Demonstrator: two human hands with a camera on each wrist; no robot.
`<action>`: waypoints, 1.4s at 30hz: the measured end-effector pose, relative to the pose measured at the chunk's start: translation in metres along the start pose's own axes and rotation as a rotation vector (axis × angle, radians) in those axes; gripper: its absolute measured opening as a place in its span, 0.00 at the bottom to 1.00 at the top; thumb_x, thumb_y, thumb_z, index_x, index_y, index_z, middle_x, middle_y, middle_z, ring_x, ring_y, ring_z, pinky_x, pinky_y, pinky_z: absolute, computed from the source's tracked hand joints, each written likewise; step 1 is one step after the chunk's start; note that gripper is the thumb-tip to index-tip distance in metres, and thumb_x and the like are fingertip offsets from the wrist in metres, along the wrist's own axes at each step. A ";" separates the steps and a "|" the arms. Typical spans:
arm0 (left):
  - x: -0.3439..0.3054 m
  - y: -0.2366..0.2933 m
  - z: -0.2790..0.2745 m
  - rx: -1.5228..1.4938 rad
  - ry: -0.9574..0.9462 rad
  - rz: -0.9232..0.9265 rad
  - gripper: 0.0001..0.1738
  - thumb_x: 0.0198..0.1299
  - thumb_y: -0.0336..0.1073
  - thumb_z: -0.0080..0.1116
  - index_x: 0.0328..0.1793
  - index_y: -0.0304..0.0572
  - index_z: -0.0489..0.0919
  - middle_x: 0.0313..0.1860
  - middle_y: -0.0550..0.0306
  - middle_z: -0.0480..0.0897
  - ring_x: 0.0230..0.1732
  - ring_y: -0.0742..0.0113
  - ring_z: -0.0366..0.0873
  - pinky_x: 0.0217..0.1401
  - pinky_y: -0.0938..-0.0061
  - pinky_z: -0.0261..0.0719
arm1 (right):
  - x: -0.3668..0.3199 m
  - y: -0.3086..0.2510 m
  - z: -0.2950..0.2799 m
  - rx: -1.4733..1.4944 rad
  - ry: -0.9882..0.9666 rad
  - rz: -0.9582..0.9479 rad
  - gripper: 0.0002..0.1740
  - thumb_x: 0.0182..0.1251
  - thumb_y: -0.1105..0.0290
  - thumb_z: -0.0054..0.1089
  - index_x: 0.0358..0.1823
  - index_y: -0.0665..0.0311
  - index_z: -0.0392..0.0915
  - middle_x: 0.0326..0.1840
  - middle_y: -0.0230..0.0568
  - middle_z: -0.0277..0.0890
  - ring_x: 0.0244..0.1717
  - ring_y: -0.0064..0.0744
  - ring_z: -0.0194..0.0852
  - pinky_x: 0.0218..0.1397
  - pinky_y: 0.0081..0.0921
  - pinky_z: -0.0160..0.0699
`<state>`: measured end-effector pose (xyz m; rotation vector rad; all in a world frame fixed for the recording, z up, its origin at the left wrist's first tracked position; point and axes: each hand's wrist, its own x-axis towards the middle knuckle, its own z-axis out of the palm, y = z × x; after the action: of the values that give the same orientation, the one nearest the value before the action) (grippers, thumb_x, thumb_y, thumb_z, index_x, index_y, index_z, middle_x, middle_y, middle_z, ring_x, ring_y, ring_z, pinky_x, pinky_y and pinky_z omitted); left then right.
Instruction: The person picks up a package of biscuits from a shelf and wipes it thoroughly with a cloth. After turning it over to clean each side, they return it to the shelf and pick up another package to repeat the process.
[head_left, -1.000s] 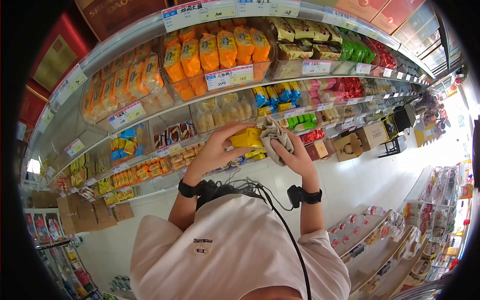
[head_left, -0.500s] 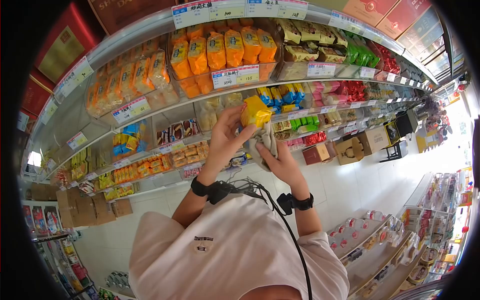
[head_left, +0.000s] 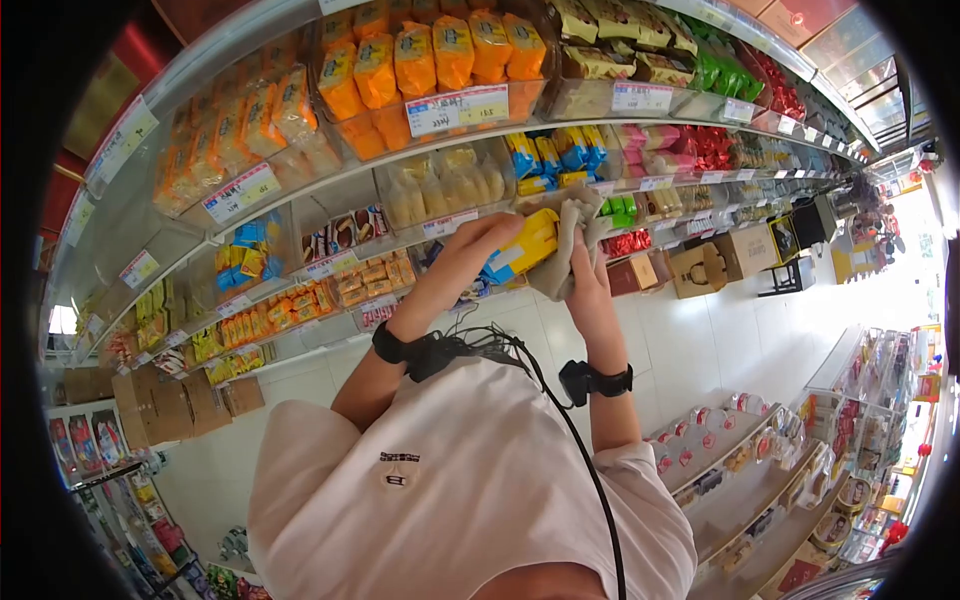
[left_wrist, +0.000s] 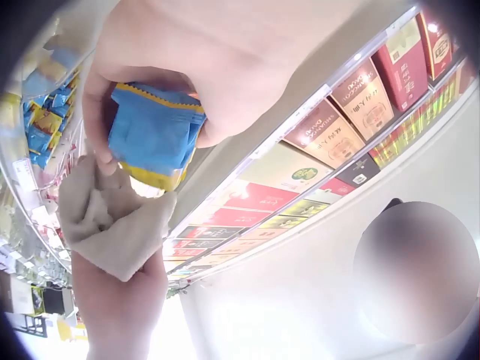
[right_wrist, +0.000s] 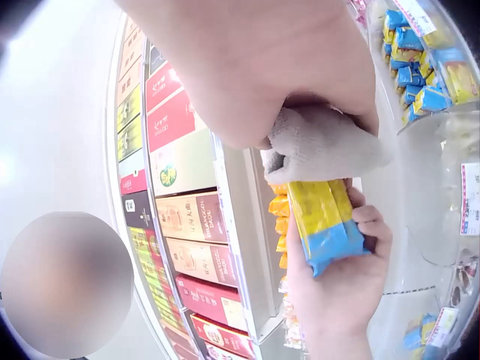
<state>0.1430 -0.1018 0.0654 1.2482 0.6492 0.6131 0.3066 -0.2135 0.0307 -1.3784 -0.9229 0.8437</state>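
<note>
A small yellow and blue snack packet [head_left: 530, 245] is held up in front of the shelves by my left hand [head_left: 475, 250]. Its blue end [left_wrist: 157, 127] faces the left wrist camera, between thumb and fingers. My right hand [head_left: 590, 280] grips a crumpled grey cloth [head_left: 570, 245] and has it against the packet's yellow end. Seen from the right wrist, the cloth [right_wrist: 322, 146] bunches under the right hand [right_wrist: 262, 67] and covers the top of the packet [right_wrist: 322, 214], while the left fingers [right_wrist: 367, 225] wrap its side.
Orange packets [head_left: 415, 55] fill a clear bin on the shelf above the hands. Bagged pale snacks [head_left: 440, 185] and blue and yellow packets [head_left: 560, 155] sit in bins just behind. Cardboard cartons [head_left: 700, 295] stand on the floor at right, and a low display [head_left: 740, 470] is behind at right.
The packet has turned from upright half a second ago to tilted, its blue end now showing toward the left palm. The cloth has moved up and right with the right hand.
</note>
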 end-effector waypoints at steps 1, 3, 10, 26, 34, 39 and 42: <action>0.001 0.002 0.001 -0.049 -0.003 -0.033 0.26 0.74 0.51 0.54 0.61 0.33 0.80 0.55 0.60 0.83 0.57 0.75 0.75 0.63 0.80 0.69 | 0.000 -0.002 0.002 0.036 -0.008 0.001 0.35 0.65 0.85 0.56 0.75 0.66 0.65 0.73 0.59 0.64 0.74 0.55 0.63 0.73 0.37 0.66; 0.005 0.002 -0.005 -0.074 -0.082 -0.055 0.26 0.73 0.51 0.55 0.61 0.34 0.80 0.55 0.60 0.82 0.58 0.75 0.75 0.64 0.80 0.69 | -0.002 0.000 0.000 0.061 -0.016 -0.004 0.34 0.65 0.85 0.57 0.75 0.66 0.65 0.73 0.59 0.63 0.74 0.55 0.64 0.73 0.37 0.67; -0.007 0.016 -0.007 -0.141 -0.126 -0.145 0.25 0.74 0.51 0.55 0.59 0.34 0.81 0.52 0.60 0.83 0.56 0.75 0.77 0.60 0.80 0.72 | -0.009 -0.015 0.008 0.067 0.002 -0.053 0.24 0.80 0.61 0.52 0.71 0.67 0.68 0.60 0.34 0.74 0.58 0.21 0.70 0.58 0.20 0.72; -0.044 -0.005 -0.066 0.172 -0.036 0.155 0.30 0.61 0.42 0.71 0.66 0.34 0.78 0.60 0.52 0.81 0.58 0.67 0.79 0.64 0.72 0.74 | 0.019 0.006 0.063 -0.301 -0.124 -0.281 0.28 0.70 0.80 0.57 0.71 0.72 0.66 0.70 0.47 0.70 0.70 0.39 0.69 0.71 0.36 0.70; -0.085 -0.003 -0.119 0.296 0.309 0.404 0.36 0.49 0.34 0.80 0.66 0.35 0.77 0.58 0.50 0.81 0.61 0.64 0.78 0.65 0.70 0.73 | 0.023 0.017 0.128 0.354 -0.395 0.149 0.26 0.84 0.63 0.33 0.77 0.66 0.57 0.74 0.45 0.63 0.71 0.39 0.67 0.73 0.37 0.70; -0.112 -0.010 -0.150 -0.183 0.488 0.436 0.30 0.58 0.27 0.72 0.66 0.33 0.73 0.54 0.55 0.83 0.57 0.71 0.79 0.61 0.75 0.77 | 0.012 0.034 0.172 0.011 -0.664 0.044 0.31 0.78 0.69 0.52 0.78 0.66 0.56 0.72 0.45 0.65 0.69 0.39 0.69 0.70 0.35 0.73; -0.127 -0.015 -0.171 -0.369 0.617 0.386 0.25 0.63 0.30 0.68 0.64 0.33 0.73 0.53 0.56 0.84 0.53 0.74 0.81 0.55 0.78 0.79 | 0.006 0.038 0.203 0.039 -0.645 0.116 0.28 0.74 0.69 0.61 0.71 0.68 0.65 0.64 0.42 0.73 0.61 0.30 0.74 0.62 0.28 0.76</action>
<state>-0.0670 -0.0869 0.0324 0.8296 0.7574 1.4054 0.1260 -0.1219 -0.0116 -1.1430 -1.3093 1.4317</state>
